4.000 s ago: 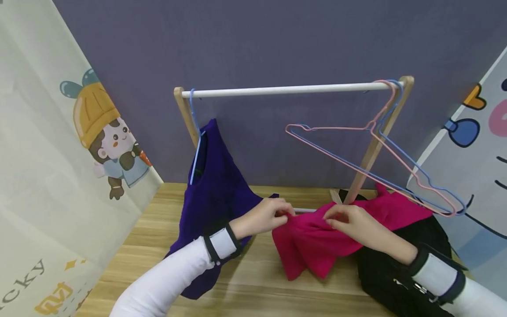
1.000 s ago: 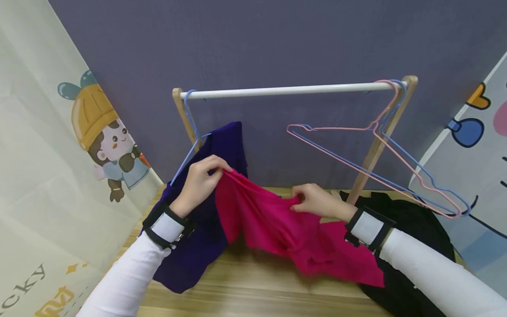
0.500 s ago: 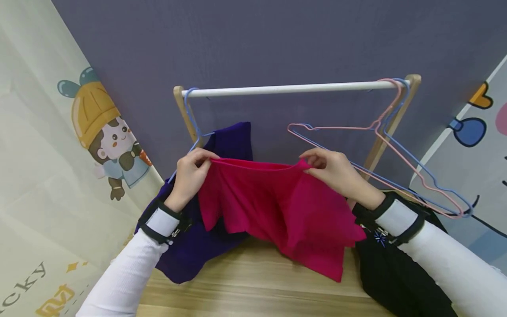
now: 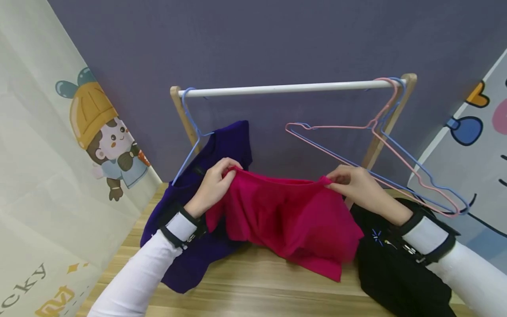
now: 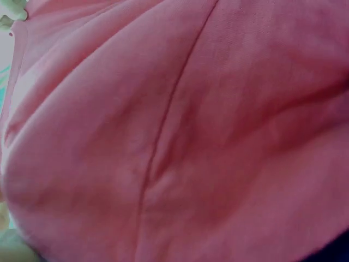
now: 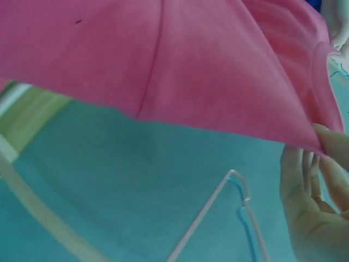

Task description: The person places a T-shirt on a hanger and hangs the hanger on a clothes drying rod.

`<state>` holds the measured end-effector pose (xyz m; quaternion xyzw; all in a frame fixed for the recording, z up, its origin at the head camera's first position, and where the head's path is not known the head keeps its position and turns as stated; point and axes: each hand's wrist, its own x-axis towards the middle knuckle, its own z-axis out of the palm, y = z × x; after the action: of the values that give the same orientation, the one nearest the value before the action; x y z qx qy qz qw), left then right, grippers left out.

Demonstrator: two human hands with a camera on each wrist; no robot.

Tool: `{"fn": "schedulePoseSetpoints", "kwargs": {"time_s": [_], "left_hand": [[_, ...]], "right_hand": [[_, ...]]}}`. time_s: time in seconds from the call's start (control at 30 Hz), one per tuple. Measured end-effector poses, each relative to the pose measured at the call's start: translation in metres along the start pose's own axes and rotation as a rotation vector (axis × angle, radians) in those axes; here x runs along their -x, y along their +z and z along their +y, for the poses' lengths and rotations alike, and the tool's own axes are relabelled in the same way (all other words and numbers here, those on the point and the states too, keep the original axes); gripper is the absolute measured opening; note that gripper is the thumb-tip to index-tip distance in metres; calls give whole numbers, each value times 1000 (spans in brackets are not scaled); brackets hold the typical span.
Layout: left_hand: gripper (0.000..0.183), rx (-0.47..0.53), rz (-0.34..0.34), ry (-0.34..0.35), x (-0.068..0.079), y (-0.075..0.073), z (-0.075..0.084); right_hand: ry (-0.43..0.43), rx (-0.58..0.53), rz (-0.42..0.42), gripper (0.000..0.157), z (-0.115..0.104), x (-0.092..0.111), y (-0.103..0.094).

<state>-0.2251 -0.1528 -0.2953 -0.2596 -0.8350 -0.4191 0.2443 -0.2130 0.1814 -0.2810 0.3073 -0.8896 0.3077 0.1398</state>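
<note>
Both hands hold up a magenta T-shirt (image 4: 285, 215), spread between them above the table. My left hand (image 4: 215, 185) pinches the left end of its upper edge between thumb and fingers. At the right end of that edge, my right hand (image 4: 354, 187) pinches a corner; the right wrist view shows the thumb pressing the cloth (image 6: 234, 76) against the fingers. Pink cloth (image 5: 163, 136) with a seam fills the left wrist view. Behind the left hand, a dark blue garment (image 4: 190, 268) hangs on a blue hanger (image 4: 184, 169).
A rack with a white rail (image 4: 277, 89) stands on the wooden table (image 4: 253, 290). At the rail's right end hang a pink hanger (image 4: 336, 127) and another blue hanger (image 4: 425, 174). A black cloth item (image 4: 400, 268) lies under the right forearm.
Four seconds ago the shirt lay low at the right, partly over the black item. It was lifted leftward and spread out; in the last half second both hands have lowered slightly and shifted right.
</note>
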Motion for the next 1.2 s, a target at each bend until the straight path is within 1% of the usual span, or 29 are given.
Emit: {"fn": "schedulePoseSetpoints", "kwargs": {"time_s": [0.13,0.27,0.33,0.47,0.6,0.73,0.87,0.97,1.03,1.1,1.13,1.2], "left_hand": [[15,33,-86,-46,4,8,4],[11,23,-175,-79,7,15,8],[9,8,-213,-90,9,20,9],[7,13,-289,-97,14,28,8],[7,31,-356,-82,20,37,10],[6,24,-416,-51,26,44,14],[6,-3,-498,15,30,51,17],[5,-40,-561,68,31,53,20],[5,-65,-584,95,31,54,22],[4,-77,-594,116,30,54,24],[5,-79,-595,124,30,54,25],[5,-85,-602,143,30,55,27]], "right_hand": [[32,3,-14,11,10,12,3],[47,2,-24,12,19,23,5],[70,-4,-35,12,23,29,5],[114,-9,-62,13,29,40,7],[125,0,-63,13,36,50,11],[137,7,-75,15,43,58,14],[132,17,-101,16,49,65,14],[134,28,-111,15,50,67,10],[127,45,-88,16,50,66,5],[104,75,-29,16,48,65,-2],[91,93,16,17,47,64,-6],[64,114,138,18,43,61,-16]]}}
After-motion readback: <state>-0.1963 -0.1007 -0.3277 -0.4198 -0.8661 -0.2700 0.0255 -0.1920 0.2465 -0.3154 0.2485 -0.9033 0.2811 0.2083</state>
